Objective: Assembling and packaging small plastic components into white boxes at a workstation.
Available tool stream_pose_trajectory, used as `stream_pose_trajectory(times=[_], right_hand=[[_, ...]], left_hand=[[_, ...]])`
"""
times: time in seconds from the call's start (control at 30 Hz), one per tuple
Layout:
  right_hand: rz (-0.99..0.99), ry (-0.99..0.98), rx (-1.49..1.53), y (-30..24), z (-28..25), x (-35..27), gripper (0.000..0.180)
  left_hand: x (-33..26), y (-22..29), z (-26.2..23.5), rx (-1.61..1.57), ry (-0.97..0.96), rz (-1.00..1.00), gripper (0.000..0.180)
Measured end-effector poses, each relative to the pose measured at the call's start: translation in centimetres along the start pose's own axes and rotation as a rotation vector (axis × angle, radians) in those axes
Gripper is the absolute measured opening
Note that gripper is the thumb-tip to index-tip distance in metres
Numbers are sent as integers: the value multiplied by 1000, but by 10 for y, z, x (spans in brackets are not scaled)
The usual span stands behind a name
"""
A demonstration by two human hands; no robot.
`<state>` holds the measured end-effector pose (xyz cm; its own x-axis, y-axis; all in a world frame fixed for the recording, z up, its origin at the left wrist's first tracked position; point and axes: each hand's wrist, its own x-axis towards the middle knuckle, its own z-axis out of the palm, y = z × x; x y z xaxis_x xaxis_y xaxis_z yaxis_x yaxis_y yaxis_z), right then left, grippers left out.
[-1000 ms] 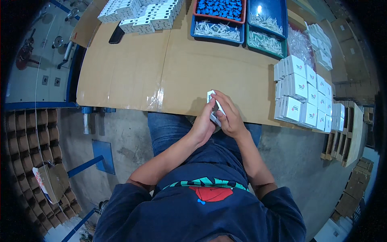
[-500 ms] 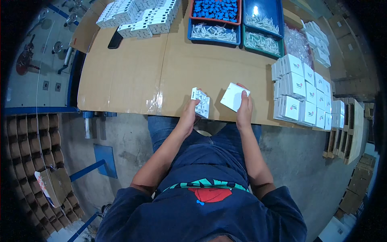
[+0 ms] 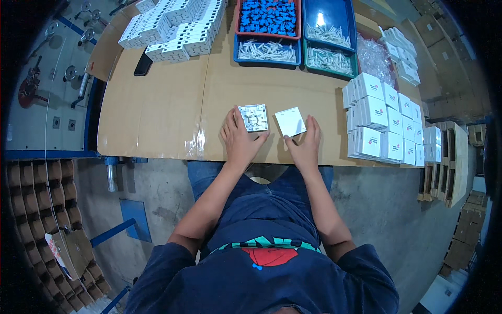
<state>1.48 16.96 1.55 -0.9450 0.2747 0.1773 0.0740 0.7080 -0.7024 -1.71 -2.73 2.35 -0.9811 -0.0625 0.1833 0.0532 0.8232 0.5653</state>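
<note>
On the cardboard-covered table in front of me, a square white plastic housing (image 3: 253, 118) shows its moulded inner side facing up. My left hand (image 3: 241, 138) grips it, fingers along its left edge and the thumb by its lower right corner. Just to its right, a plain white square cover (image 3: 291, 122) is turned slightly, smooth face up. My right hand (image 3: 306, 145) has it between the thumb at its lower edge and the fingers at its right side. A narrow gap separates the two pieces.
White boxed units (image 3: 374, 112) are stacked at the right edge. Trays of blue parts (image 3: 267, 18) and white plugs (image 3: 266, 51) stand at the back, beside a bag of clear plastic (image 3: 375, 58). White housings (image 3: 180, 31) and a black phone (image 3: 143, 64) lie at back left.
Both hands have moved forward over the table. The housing has tipped from upright to flat, inner side up, and the cover is now closer to it. The view has shifted slightly.
</note>
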Motion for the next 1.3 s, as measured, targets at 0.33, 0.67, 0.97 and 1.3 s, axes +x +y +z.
stream_pose_trajectory(times=[0.33,0.67,0.97,1.3], right_hand=[[-130,3,-149,20,4,11,51],[-106,56,-138,19,10,11,53],[-120,150,-142,23,3,14,54],[77,86,171,13,-51,25,33]], left_hand=[[9,-12,16,-5,-2,134,114],[9,-14,14,14,-3,142,110],[16,-11,20,-111,6,183,114],[10,-12,4,127,-108,196,120]])
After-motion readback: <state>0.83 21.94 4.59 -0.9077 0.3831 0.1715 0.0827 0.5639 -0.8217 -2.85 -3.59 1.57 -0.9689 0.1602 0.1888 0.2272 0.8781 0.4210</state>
